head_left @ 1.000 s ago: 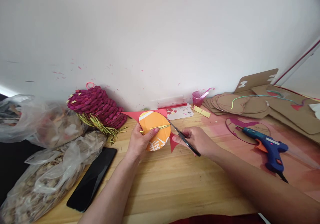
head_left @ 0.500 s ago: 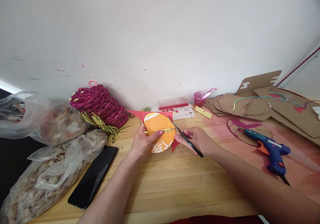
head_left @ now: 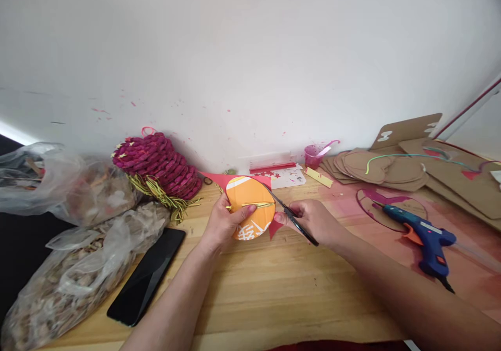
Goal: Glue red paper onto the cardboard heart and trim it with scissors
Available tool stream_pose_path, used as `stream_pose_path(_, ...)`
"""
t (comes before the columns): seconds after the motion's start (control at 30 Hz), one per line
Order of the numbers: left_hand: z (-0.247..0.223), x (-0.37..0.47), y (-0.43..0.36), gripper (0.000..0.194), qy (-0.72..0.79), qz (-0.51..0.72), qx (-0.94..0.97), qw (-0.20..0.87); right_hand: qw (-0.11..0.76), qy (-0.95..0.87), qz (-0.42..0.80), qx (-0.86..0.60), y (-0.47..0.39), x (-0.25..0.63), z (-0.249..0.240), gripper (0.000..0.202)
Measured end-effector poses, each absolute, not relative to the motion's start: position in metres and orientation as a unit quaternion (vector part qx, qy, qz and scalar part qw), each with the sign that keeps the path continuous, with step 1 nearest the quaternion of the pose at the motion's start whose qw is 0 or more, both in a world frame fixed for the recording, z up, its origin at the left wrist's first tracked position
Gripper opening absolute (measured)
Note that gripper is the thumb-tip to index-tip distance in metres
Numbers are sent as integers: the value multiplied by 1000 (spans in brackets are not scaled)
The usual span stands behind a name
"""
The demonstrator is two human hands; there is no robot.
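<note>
Orange disc (head_left: 247, 192) atop red sheet (head_left: 216, 178), probably paper; black scissors (head_left: 291, 215) alongside.

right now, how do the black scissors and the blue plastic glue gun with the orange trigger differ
The black scissors are held in the right hand, while the blue plastic glue gun lies unheld on the pink-stained tabletop.
The scissors are slim and straight; the glue gun is bulkier and bent like a pistol.
The glue gun has a dark cord; the scissors show none.
Both are hand tools.

On the table (head_left: 270, 293), the phone (head_left: 146, 279) lies left of the disc (head_left: 246, 192), the glue gun (head_left: 429, 240) right.
</note>
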State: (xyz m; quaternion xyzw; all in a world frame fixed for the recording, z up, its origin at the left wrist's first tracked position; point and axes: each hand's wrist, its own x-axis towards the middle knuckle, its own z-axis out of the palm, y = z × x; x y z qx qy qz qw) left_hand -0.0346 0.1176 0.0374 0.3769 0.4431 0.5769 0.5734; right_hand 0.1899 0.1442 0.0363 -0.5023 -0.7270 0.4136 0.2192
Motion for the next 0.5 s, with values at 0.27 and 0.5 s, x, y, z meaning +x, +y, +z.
stream_pose_path(0.27, 33, -38, 118, 63, 427, 550, 404, 593, 223, -728, 402, -508, 143, 189, 38, 56)
stream_pose_path(0.5, 30, -39, 120, 61, 433, 558, 409, 578, 200, -720, 431, -506, 143, 191, 41, 58)
